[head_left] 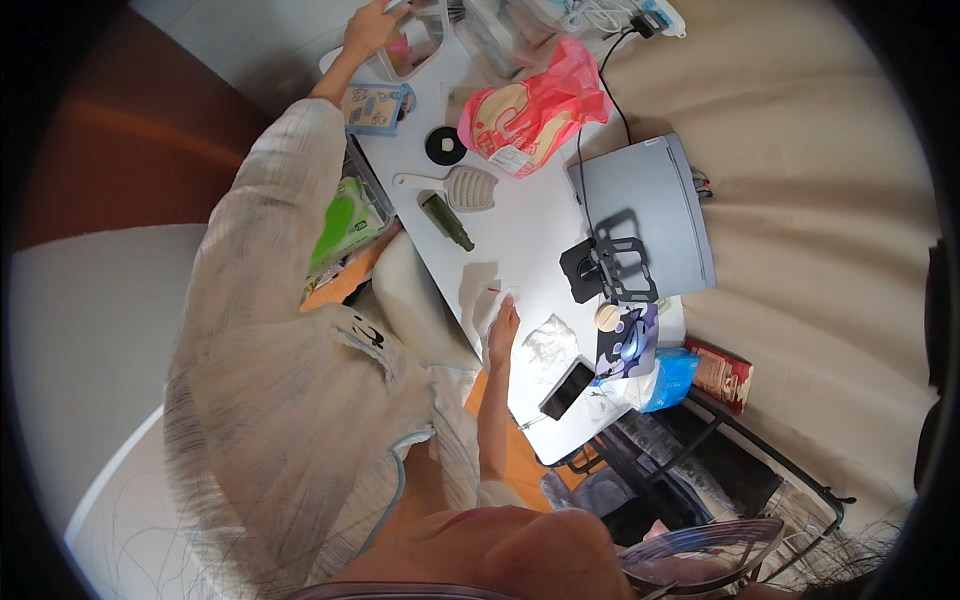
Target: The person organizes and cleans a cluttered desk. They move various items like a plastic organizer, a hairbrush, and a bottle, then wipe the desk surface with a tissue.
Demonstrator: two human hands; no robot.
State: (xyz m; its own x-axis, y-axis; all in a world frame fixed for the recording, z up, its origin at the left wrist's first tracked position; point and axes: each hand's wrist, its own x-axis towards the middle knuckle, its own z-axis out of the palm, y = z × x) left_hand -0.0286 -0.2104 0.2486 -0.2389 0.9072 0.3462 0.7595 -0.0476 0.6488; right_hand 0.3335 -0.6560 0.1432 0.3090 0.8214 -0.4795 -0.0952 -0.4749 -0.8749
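At the top edge, my left hand (369, 31) reaches over a clear plastic box (414, 71) with a pink item in it. Its fingers close around a small white object (395, 5), partly cut off by the frame. My right hand (504, 331) is by the white desk's (517, 247) near edge, holding a thin, translucent white item (486, 319) with a small red mark. Beside this hand lie a crumpled whitish film or tissue (551, 341) and a dark-screened phone (568, 388). Farther left on the desk are an olive-green narrow bottle (445, 220) and a beige vent hairbrush (472, 188).
A red-pink plastic bag (536, 112), a black disc (445, 147) and a blue-edged packet (373, 109) lie near the box. A black folding stand (626, 270) overlaps a closed grey laptop (645, 202). A mouse (636, 341), blue pack (670, 379) and red box (721, 375) sit rightward.
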